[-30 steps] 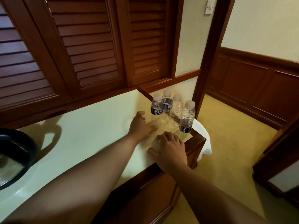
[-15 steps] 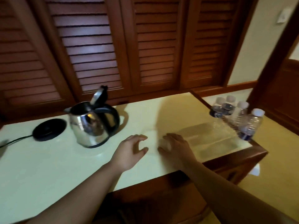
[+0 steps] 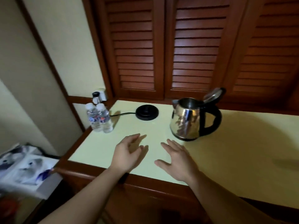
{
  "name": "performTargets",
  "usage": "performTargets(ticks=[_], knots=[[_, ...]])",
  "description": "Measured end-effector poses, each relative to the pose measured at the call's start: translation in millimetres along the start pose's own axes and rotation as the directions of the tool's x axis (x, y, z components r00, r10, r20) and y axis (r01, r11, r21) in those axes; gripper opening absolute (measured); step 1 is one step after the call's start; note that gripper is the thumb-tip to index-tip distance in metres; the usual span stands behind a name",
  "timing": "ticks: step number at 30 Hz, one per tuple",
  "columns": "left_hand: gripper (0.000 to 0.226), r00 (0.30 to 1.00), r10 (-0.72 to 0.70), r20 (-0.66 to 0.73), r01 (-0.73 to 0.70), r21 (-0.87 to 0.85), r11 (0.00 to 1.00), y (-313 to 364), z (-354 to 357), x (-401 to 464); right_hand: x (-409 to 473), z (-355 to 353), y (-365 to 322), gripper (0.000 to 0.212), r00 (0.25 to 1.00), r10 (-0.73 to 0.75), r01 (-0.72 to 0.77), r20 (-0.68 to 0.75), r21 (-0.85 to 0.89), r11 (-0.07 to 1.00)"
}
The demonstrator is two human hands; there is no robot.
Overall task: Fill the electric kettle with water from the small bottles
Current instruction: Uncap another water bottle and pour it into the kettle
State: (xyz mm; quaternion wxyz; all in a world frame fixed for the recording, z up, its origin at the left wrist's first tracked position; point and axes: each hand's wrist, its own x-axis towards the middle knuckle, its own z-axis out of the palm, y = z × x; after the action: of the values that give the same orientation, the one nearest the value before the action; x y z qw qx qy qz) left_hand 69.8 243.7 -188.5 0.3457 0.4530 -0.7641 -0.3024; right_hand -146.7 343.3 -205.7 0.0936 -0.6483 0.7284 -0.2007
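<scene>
Kettle point(image 3: 191, 118) sits lid-up at one o'clock off its base point(image 3: 146, 112) (ready for pouring, I judge); bottles point(image 3: 99, 117) at eleven; my left hand point(image 3: 127, 153) and right hand point(image 3: 178, 160) hover loose-fingered, holding nothing, above the table point(image 3: 234, 152).

left hand point(image 3: 127, 155): bare, no glove, ring or watch in sight | right hand point(image 3: 178, 160): bare, likewise unadorned | forearms: both uncovered from wrist to the frame's edge at 6 o'clock, no sleeve or cuff visible | nails: too blurred to tell
</scene>
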Motion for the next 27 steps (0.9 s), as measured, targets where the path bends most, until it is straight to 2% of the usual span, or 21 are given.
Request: performTargets(ticks=[3,8,14,19,22,27], knots=[[0.045,0.989,-0.093,-0.115,0.094,0.000,0.996,-28,-34,8,7,9,0,0.105,0.999,0.041,-0.038,0.036,-0.069,0.997],[0.047,0.936,-0.190,-0.295,0.191,-0.027,0.981,-56,-73,32,11,13,4,0.087,0.992,0.069,-0.061,0.108,-0.079,0.995],[0.056,0.867,-0.252,-0.430,0.241,-0.081,0.967,-66,-104,75,9,9,3,0.081,0.990,0.071,-0.059,0.124,-0.101,0.993],[0.065,0.854,-0.325,-0.407,0.285,-0.156,0.946,-83,-120,108,9,8,5,0.080,0.991,0.063,-0.054,0.121,-0.078,0.995],[0.069,0.884,-0.327,-0.335,0.282,-0.176,0.943,-94,-127,120,9,9,6,0.080,0.992,0.070,-0.064,0.101,-0.062,0.996],[0.062,0.929,-0.288,-0.233,0.242,-0.208,0.948,-106,-133,129,9,10,7,0.081,0.995,0.067,-0.064,0.069,-0.046,0.997]])
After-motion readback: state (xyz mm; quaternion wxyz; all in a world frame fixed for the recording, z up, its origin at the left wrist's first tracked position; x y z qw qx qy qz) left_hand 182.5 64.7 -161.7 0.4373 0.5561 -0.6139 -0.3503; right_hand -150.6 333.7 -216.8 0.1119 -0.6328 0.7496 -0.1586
